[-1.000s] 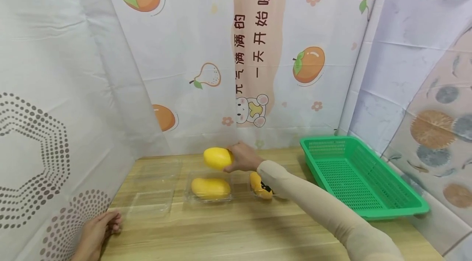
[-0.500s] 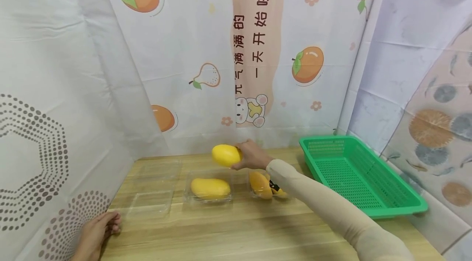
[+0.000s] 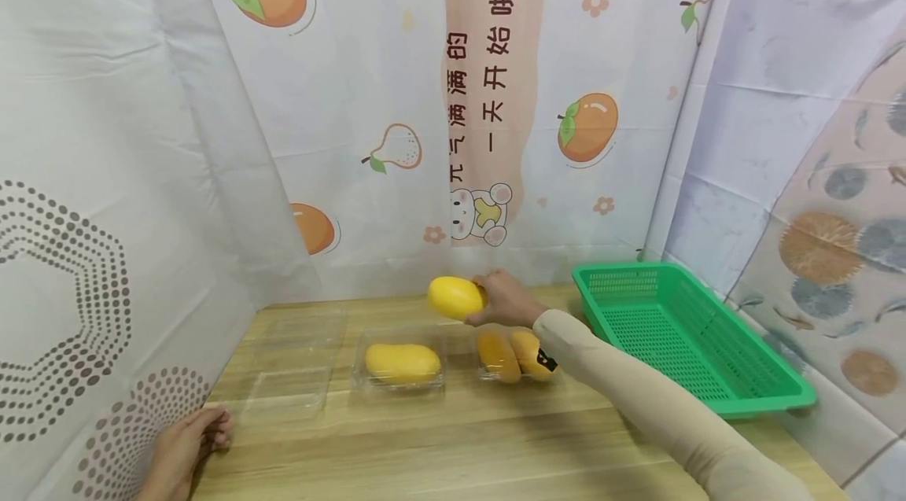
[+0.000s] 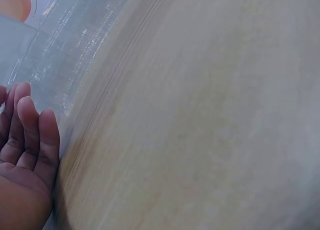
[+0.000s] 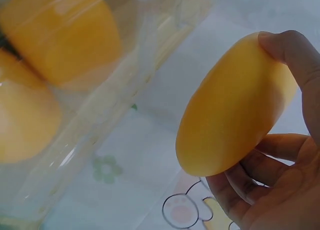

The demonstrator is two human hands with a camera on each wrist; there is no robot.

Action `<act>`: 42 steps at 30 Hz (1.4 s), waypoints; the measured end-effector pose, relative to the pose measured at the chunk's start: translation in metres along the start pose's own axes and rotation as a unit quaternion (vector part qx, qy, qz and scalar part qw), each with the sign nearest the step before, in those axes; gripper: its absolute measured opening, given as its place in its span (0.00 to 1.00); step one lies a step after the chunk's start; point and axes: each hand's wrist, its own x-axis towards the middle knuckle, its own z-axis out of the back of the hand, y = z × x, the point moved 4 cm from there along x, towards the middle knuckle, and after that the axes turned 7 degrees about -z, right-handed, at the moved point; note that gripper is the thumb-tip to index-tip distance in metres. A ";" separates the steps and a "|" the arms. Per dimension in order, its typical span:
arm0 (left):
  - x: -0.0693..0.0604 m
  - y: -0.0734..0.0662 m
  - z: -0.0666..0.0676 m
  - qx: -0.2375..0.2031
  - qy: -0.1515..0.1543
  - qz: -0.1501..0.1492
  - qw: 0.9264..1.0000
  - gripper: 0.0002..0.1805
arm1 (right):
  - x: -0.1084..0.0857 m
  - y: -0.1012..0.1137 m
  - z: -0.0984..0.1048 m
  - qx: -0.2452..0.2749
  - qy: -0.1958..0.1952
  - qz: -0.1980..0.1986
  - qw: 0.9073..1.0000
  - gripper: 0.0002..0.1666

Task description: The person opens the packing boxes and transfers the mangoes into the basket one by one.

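A smooth yellow mango [image 3: 450, 297] is off the table in my right hand [image 3: 508, 301]. The thumb presses one end of the mango [image 5: 230, 110] and the fingers curl under it in the right wrist view. Just below that hand, a clear plastic box [image 5: 75, 145] holds two orange-yellow mangoes [image 3: 499, 356], side by side. Left of it, a second clear plastic box [image 3: 361, 377] contains one mango [image 3: 403, 363] lying lengthwise. My left hand [image 3: 187, 442] rests at the table's left edge. Its fingers [image 4: 47, 135] are loosely bent and hold nothing.
Clear plastic containers [image 3: 286, 395] lie on the left of the wooden table [image 3: 396, 454]. A green perforated basket [image 3: 750, 411] stands at the right. Patterned cloth [image 3: 340, 92] encloses the table at the back and sides.
My right hand has carried the mango to the right, from above the middle box towards the right box, whose two mangoes now show more fully. The left hand stays put.
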 end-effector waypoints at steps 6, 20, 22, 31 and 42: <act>0.001 0.000 -0.001 -0.004 -0.006 0.002 1.000 0.15 | -0.008 -0.018 0.005 0.006 -0.006 -0.020 1.000 0.33; 0.000 0.004 0.001 -0.016 -0.024 0.001 1.000 0.14 | -0.026 -0.052 0.017 0.025 -0.006 -0.048 0.999 0.33; 0.001 0.004 0.001 -0.018 -0.024 0.000 1.000 0.14 | -0.030 -0.057 0.020 0.025 -0.002 -0.057 0.998 0.33; 0.002 0.000 0.000 -0.020 -0.004 -0.004 1.000 0.16 | -0.046 -0.078 0.034 0.009 -0.022 -0.058 0.998 0.30; 0.001 0.001 0.000 -0.011 -0.015 -0.008 1.000 0.15 | -0.071 -0.099 0.043 -0.001 -0.034 -0.079 0.996 0.32</act>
